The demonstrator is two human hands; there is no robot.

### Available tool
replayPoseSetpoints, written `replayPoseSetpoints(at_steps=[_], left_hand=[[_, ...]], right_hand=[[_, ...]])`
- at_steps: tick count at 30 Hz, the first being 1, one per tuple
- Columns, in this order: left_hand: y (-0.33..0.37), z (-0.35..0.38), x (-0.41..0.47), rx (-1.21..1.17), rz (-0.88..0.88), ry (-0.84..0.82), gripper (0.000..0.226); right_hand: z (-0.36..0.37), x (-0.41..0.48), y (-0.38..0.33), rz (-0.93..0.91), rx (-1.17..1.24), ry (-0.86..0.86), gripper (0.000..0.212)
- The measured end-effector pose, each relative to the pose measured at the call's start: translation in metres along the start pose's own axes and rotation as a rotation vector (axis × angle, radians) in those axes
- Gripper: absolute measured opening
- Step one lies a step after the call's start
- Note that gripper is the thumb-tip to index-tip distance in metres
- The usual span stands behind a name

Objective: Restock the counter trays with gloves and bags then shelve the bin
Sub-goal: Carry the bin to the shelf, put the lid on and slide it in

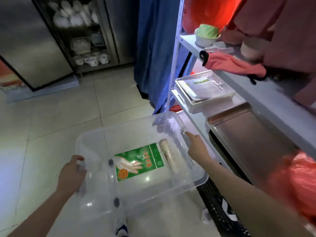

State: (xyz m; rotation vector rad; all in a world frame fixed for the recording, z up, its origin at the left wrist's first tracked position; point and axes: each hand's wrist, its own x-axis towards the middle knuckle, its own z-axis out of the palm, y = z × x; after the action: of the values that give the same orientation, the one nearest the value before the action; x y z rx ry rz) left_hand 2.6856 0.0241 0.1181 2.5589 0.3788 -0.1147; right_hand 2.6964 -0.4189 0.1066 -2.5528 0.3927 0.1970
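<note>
Both hands carry the clear plastic bin (136, 134) — left hand (71, 175) clamped on its near rim, right hand (196, 147) on the far rim — shelving seems underway, needing a free slot in the shelf rack (201, 124) beside the right hand.

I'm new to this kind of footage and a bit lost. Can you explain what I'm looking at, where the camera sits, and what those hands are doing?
There is no machine here. A person wears one wide-angle camera on the head, looking forward and down, so you see their own two bare arms.

Both hands carry a clear plastic storage bin above a pale tiled floor. The left hand grips the bin's left rim. The right hand is at the right rim, its fingers pointing forward along the edge.

Inside the bin lie a green printed packet showing a hand, probably disposable gloves, and a pale roll beside it.

To the right stands a white metal shelf rack holding a flat steel tray, a white tray with papers and a red cloth. The bin has not been shelved yet.
</note>
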Motion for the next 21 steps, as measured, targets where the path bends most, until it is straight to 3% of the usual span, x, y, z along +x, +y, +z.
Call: replayPoseSetpoints(at_steps=[8, 21], left_hand=[[0.034, 0.041, 0.184, 0.106, 0.14, -0.252, 0.036], [0.033, 0.182, 0.297, 0.162, 0.109, -0.41, 0.037]], right_hand=[[0.032, 0.075, -0.018, 0.237, -0.012, 0.136, 0.084], [0.126, 0.177, 0.053, 0.343, -0.069, 0.166, 0.082]])
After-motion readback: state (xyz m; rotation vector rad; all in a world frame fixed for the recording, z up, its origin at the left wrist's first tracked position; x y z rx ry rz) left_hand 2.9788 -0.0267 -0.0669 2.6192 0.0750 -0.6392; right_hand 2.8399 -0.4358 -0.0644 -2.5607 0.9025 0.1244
